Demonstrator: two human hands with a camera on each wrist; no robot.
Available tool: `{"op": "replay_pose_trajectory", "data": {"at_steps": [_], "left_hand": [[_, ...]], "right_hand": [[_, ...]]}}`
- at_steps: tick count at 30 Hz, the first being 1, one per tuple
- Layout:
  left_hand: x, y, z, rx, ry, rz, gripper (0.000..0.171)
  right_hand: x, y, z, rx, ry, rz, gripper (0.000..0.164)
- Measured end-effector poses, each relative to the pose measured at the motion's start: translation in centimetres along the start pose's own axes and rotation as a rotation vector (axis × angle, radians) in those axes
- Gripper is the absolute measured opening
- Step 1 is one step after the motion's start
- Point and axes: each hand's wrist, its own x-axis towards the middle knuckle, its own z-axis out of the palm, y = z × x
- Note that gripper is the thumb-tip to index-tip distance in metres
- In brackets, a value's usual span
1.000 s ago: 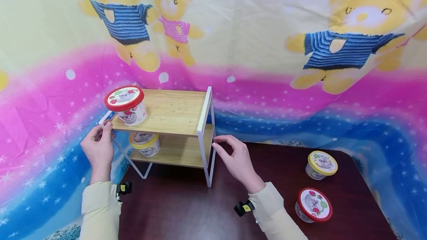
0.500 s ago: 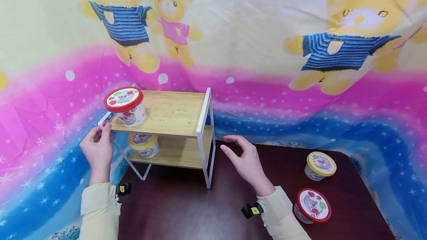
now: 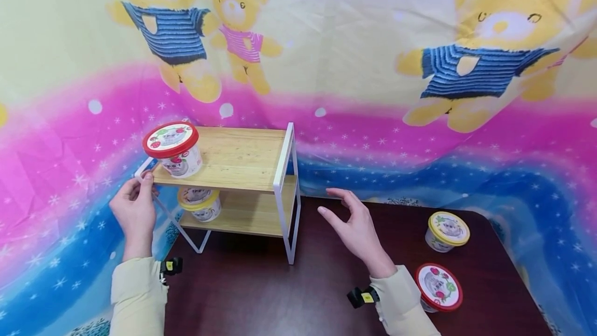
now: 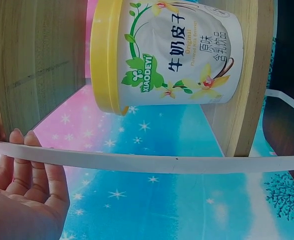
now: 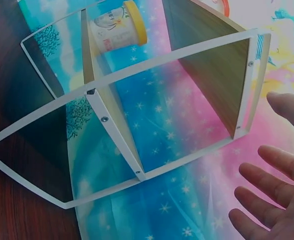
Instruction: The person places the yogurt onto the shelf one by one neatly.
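A small two-tier shelf (image 3: 238, 157) with wood boards and a white metal frame stands on the dark table. My left hand (image 3: 134, 211) grips its upper left front corner; in the left wrist view the fingers (image 4: 37, 172) curl round the white bar. A red-lidded tub (image 3: 182, 158) sits at the left end of the top board. Below it, on the lower board, is a yellow-lidded tub (image 4: 176, 55) with Chinese lettering. To the right of the shelf my right hand (image 3: 358, 229) hovers apart from it, fingers spread and relaxed, holding nothing.
On the right of the table (image 3: 252, 294) stand another yellow-lidded tub (image 3: 448, 229) and, nearer, a red-lidded tub (image 3: 439, 288). The right sleeve partly covers the nearer one. A cloth backdrop (image 3: 364, 77) printed with bears hangs behind and to the left.
My right hand has moved away from the shelf's right side, toward the right, and its fingers have spread wider. My left hand keeps its grip on the shelf corner.
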Motion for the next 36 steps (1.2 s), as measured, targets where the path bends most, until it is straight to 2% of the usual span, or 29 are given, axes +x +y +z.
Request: {"op": "replay_pose_trajectory", "data": {"at_steps": [7, 36], "left_hand": [[0.0, -0.1, 0.0, 0.013, -0.003, 0.016, 0.037], [-0.1, 0.1, 0.0, 0.009, -0.001, 0.013, 0.036]], "right_hand": [[-0.6, 0.5, -0.9, -0.031, 0.013, 0.023, 0.055], [-2.4, 2.9, -5.9, -0.107, 0.112, 0.048, 0.059]]}}
